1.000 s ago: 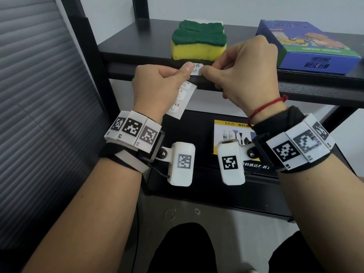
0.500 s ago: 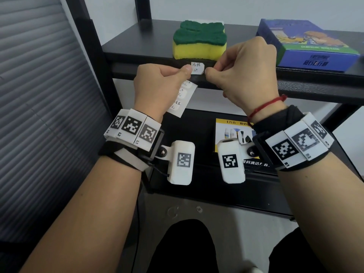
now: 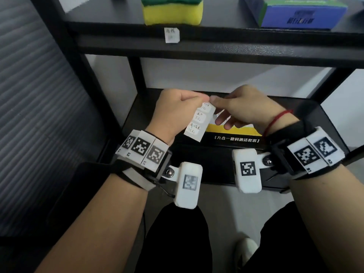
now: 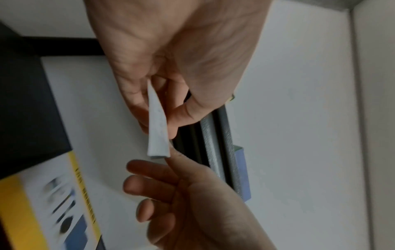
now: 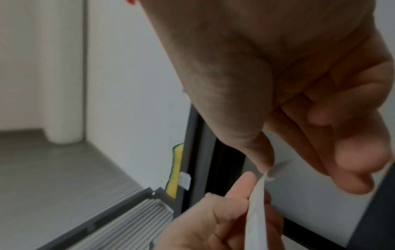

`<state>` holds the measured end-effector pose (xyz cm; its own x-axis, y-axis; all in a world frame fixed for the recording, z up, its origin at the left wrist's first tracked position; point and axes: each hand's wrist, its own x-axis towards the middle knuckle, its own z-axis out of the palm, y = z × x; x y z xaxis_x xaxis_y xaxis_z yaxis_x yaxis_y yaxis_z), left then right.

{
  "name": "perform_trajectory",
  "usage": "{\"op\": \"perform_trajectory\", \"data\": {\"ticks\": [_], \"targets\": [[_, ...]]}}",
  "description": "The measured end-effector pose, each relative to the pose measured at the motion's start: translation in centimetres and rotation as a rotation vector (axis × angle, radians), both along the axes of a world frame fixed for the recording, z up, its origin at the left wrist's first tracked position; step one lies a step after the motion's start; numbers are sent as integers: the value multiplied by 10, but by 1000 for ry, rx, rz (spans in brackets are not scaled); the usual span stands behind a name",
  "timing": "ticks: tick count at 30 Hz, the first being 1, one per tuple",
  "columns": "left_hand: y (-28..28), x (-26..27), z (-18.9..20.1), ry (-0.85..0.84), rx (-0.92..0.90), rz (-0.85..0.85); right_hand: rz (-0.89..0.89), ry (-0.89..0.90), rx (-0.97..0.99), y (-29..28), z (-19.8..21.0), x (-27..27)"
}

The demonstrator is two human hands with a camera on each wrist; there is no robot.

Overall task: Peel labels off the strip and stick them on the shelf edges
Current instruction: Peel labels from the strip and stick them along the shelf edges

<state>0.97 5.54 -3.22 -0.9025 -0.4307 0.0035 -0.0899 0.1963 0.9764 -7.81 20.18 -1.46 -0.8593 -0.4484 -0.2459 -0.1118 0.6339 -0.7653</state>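
A white label point(image 3: 171, 35) is stuck on the front edge of the upper black shelf point(image 3: 236, 39), just below the sponge; it also shows as the label point(image 5: 184, 180) in the right wrist view. Lower down, my left hand point(image 3: 198, 100) pinches the top of the white label strip point(image 3: 199, 121), which hangs with three handwritten labels on it. My right hand point(image 3: 214, 101) meets it there, thumb and forefinger pinching the strip's top end point(image 5: 274, 170); its other fingers point(image 4: 149, 186) hang loosely. The strip point(image 4: 158, 128) is seen edge-on in the left wrist view.
A yellow-green sponge point(image 3: 173, 10) and a blue box point(image 3: 303, 12) stand on the upper shelf. A yellow and black box point(image 3: 234, 134) lies on the lower shelf point(image 3: 295, 115) behind my hands. A grey ribbed shutter point(image 3: 39, 95) and a black shelf post point(image 3: 65, 46) are at the left.
Both hands have dropped from the upper shelf edge to the lower shelf level, taking the strip along. The label they pressed stays stuck on the upper edge. My view tilted down.
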Motion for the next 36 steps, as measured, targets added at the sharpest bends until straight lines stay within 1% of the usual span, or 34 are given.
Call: {"op": "perform_trajectory", "data": {"ticks": [2,4,7,11,17,24,27,29,32,36], "targets": [[7,-4,-7,-14,23,-34,0,-75,-70,9,-11,-2],[14,-7,-16,-51,46,-74,-21,-83,-145,17,-20,-4],[22,-13,-29,-74,68,-105,-56,-36,-211,31,-31,-9],[31,-18,-42,-81,128,-111,-50,36,-237,45,-46,-15],[31,-23,-52,-111,183,-113,-8,128,-212,53,-54,-22],[34,-34,-49,-146,168,-107,50,198,-138,52,-58,-28],[36,-40,-53,-178,152,-109,57,279,-96,51,-56,-27],[36,-42,-55,-181,165,-87,33,332,-103,51,-56,-27],[36,-47,-57,-167,215,-38,1,486,-104,55,-54,-30],[36,-51,-56,-159,291,-27,123,555,-82,52,-55,-28]]}}
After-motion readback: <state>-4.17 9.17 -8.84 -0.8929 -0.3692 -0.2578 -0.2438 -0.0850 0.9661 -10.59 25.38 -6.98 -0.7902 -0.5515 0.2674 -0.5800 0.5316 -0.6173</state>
